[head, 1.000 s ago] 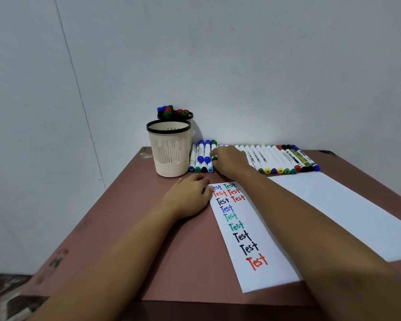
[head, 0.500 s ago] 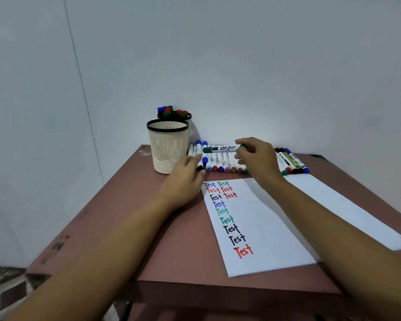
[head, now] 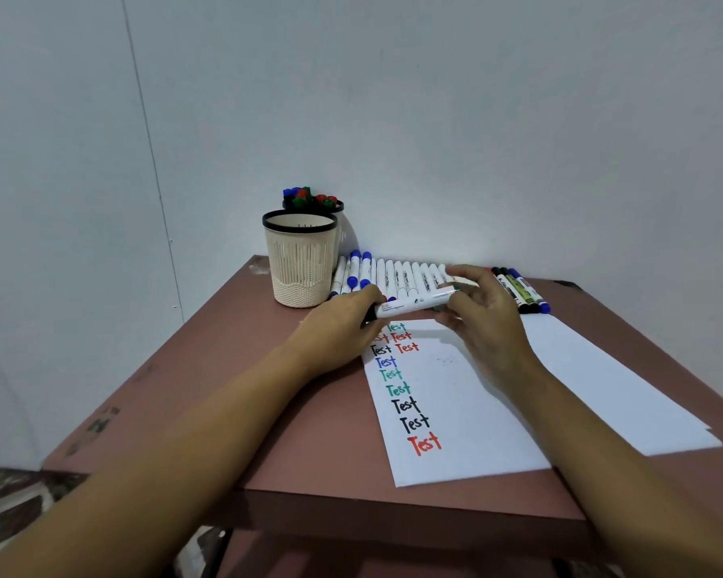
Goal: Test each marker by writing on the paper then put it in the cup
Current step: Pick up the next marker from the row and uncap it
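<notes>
I hold a white marker (head: 410, 304) level above the top edge of the paper (head: 468, 415), which bears several "Test" words in black, red, blue and green. My left hand (head: 338, 329) grips the marker's dark capped left end. My right hand (head: 491, 325) pinches its right end between thumb and fingers. A beige mesh cup (head: 300, 267) with a black rim stands at the back left of the table, just left of my left hand. Behind my hands a row of white markers (head: 410, 277) lies along the wall.
A second cup (head: 314, 204) holding several capped markers stands behind the beige one. Dark-bodied markers (head: 522, 292) end the row on the right. Another blank white sheet (head: 610, 377) lies to the right. The brown table (head: 209, 381) meets the wall at its far edge.
My right hand lifted a marker out of the row and brought it toward me over the paper. My left hand rose from the table and took hold of its left end.
</notes>
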Motion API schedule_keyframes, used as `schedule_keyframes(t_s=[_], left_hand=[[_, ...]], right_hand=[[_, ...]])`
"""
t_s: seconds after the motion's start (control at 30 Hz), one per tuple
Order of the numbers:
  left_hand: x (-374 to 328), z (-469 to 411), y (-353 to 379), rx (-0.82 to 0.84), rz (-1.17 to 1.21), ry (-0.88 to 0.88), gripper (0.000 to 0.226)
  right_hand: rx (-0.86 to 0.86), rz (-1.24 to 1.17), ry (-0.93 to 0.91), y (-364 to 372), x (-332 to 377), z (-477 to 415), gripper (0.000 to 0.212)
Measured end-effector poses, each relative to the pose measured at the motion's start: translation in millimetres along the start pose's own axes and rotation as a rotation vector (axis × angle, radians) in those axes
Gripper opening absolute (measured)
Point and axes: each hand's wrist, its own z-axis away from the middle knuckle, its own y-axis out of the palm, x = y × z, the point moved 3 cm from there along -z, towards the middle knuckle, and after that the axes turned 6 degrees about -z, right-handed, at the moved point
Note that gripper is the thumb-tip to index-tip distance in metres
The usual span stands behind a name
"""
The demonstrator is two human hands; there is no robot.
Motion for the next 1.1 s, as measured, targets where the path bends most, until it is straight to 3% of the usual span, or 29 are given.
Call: schedule_keyframes(t_s=[0.1,0.23,0.43,0.73,0.97,1.1], left_hand=[[-4,0,0,0.008,-0.031,-0.015,0.02],[-9,0,2,0.013,-0.074,-0.004,0.021],[-14,1,3,0.048,0.02,0.016,0.026],[-16,-1,4,0.071,0.175,0.031,0.016],[-12,-3,4,0.034,0.429,-0.053,0.048],[-8,-1,4,0.049,0.545,-0.082,0.044]], right_hand=[[0.03,-0.16,0.175,3,-8,3,0.026],[0.122,-0.15,0.246,13,-12,10,0.008],[0.12,-0.025,0.205,12,-13,9,0.017],[0.146,-0.021,0.142,12,-16,6,0.018],[0.199,-0.02,0.081,11,-13,5,0.019],[0.221,0.012,0.03,10,-10,7,0.017]])
